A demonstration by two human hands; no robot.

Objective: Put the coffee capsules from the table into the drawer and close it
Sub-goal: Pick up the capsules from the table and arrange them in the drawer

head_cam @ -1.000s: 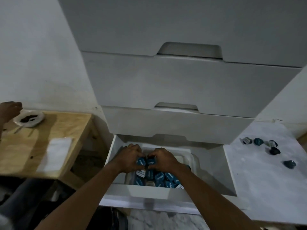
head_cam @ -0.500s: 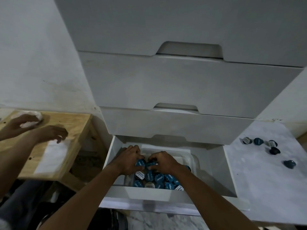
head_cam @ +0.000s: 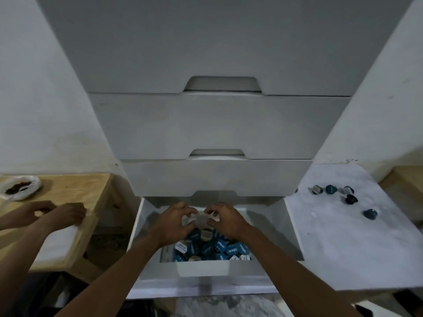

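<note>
The bottom drawer [head_cam: 203, 269] of the white cabinet stands open. Inside it a clear tub [head_cam: 243, 212] holds a heap of blue coffee capsules [head_cam: 207, 247]. My left hand [head_cam: 170, 227] and my right hand [head_cam: 229, 221] hover side by side just over the heap, fingers spread and curled, with nothing held between them. Several more dark blue capsules [head_cam: 351, 199] lie scattered on the white table [head_cam: 343, 248] to the right of the drawer, one of them [head_cam: 370, 213] nearest to me.
Closed drawers [head_cam: 217, 126] rise above the open one. On the left, a wooden side table [head_cam: 75, 184] carries a small white bowl [head_cam: 20, 187] and a white sheet [head_cam: 57, 243], with another person's hands [head_cam: 61, 213] on it.
Both my hands held blue capsules together over the tub; those capsules are now out of my hands and my fingers have spread. The other person's hands moved onto the white sheet.
</note>
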